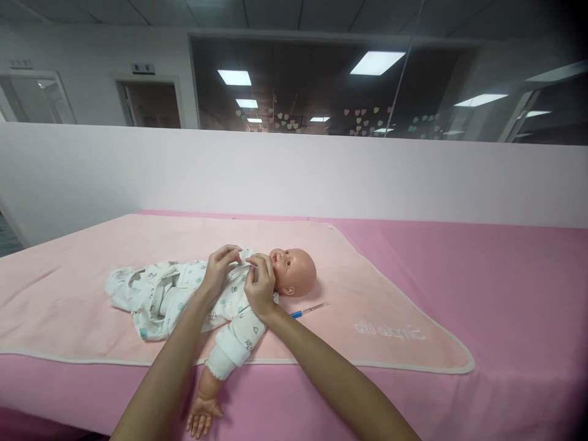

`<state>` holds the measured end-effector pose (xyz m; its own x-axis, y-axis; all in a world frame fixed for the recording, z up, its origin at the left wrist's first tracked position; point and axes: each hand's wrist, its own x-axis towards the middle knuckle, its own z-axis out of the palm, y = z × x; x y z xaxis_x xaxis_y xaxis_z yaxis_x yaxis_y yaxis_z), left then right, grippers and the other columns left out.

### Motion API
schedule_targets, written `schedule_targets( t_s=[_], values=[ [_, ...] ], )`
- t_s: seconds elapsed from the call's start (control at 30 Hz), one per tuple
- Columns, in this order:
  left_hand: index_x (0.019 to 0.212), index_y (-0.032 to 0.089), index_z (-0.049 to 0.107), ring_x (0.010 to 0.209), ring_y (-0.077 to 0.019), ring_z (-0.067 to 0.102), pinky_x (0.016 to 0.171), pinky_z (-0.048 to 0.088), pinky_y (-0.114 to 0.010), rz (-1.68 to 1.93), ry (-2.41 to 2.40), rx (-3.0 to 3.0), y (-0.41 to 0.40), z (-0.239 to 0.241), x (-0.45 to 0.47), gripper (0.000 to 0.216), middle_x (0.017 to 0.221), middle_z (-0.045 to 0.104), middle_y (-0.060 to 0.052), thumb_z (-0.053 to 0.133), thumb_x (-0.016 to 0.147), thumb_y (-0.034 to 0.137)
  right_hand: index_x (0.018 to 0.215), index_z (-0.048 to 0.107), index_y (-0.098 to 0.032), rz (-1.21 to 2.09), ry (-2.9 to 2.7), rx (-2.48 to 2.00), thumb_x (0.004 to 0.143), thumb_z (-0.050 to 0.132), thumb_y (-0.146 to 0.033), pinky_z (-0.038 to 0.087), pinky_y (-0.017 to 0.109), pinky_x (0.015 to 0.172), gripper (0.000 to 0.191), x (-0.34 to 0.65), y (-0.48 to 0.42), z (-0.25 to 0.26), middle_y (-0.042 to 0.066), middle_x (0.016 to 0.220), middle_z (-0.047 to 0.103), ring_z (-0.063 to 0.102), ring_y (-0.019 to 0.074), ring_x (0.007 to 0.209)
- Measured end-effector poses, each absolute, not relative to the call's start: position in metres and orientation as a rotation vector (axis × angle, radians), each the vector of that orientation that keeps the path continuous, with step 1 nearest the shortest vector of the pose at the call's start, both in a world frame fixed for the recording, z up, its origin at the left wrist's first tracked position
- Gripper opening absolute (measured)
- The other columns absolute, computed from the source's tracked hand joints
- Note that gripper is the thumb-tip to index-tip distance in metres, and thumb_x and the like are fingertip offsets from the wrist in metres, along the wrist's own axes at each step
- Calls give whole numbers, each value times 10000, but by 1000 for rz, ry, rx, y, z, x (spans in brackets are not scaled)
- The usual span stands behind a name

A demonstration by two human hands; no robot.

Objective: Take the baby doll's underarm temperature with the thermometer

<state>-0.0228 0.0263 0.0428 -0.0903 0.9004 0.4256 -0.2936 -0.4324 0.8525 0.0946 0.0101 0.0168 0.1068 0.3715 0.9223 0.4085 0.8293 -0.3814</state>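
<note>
A baby doll [301, 269] lies on its back, its head toward the right, dressed in a white patterned top [236, 294] and matching trousers [172, 297]. Over the doll's chest, my left hand [221, 267] is closed, its curled fingertips at the top's front edge. My right hand [260, 285] pinches the fabric at the collar, just below the doll's chin. The doll's near arm [209, 392] stretches toward me with the palm up. Partly behind my right wrist, a thermometer with a blue end [309, 310] lies beside the doll's head.
Under the doll spreads a peach mat [390, 306] with pale edging and lettering, on a pink-covered table [519, 294]. A low white partition [344, 177] runs along the far side. Beyond it are a doorway [152, 105] and a large window with heart stickers.
</note>
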Motion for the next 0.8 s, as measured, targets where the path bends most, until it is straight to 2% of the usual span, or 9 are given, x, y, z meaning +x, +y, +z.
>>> schedule_targets(
  t_s=[0.13, 0.23, 0.37, 0.43, 0.53, 0.67, 0.8],
  values=[
    [782, 196, 592, 600, -107, 488, 717, 435, -284, 1851, 466, 891, 31, 44, -47, 186, 605, 495, 26, 569, 666, 340, 890, 547, -198, -25, -1485, -657, 776, 341, -33, 470, 298, 798, 288, 95, 9, 16, 57, 892, 531, 531, 153, 889],
    [704, 184, 596, 610, -111, 472, 635, 400, -240, 1799, 739, 1028, 32, 41, -58, 117, 627, 514, 18, 596, 596, 232, 892, 549, -199, -26, -1485, -640, 770, 335, -25, 471, 292, 802, 301, 95, 9, 17, 55, 897, 529, 530, 149, 895],
    [604, 160, 605, 650, -132, 458, 614, 358, -240, 1313, 1029, 1485, 27, 39, -57, 60, 676, 562, -3, 555, 570, 154, 883, 547, -196, -23, -1489, -643, 771, 330, -29, 471, 291, 796, 296, 95, 9, 17, 53, 888, 529, 531, 147, 886],
    [650, 164, 626, 711, -162, 475, 641, 365, -257, 1090, 973, 1559, 22, 42, -56, 120, 715, 575, -14, 516, 602, 177, 878, 546, -191, -19, -1487, -634, 766, 331, -25, 467, 290, 802, 294, 95, 9, 17, 53, 889, 530, 527, 146, 888],
    [761, 181, 638, 741, -173, 480, 644, 375, -261, 940, 929, 1547, 15, 48, -60, 196, 758, 571, -10, 510, 613, 183, 880, 547, -184, -10, -1488, -630, 755, 330, -16, 458, 286, 813, 302, 95, 9, 16, 56, 895, 530, 521, 146, 900],
    [777, 192, 627, 680, -152, 474, 591, 365, -235, 938, 956, 1509, 14, 49, -65, 215, 718, 551, 2, 588, 568, 160, 893, 556, -175, -25, -1548, -666, 739, 331, -15, 444, 286, 820, 316, 95, 9, 17, 66, 920, 530, 514, 152, 913],
    [679, 178, 611, 584, -121, 448, 540, 327, -213, 1112, 985, 1446, 18, 40, -67, 152, 600, 518, 15, 641, 531, 166, 860, 575, -183, -103, -1757, -739, 748, 403, -72, 412, 315, 842, 234, 95, 7, 20, 72, 951, 550, 503, 175, 937]
  ],
)
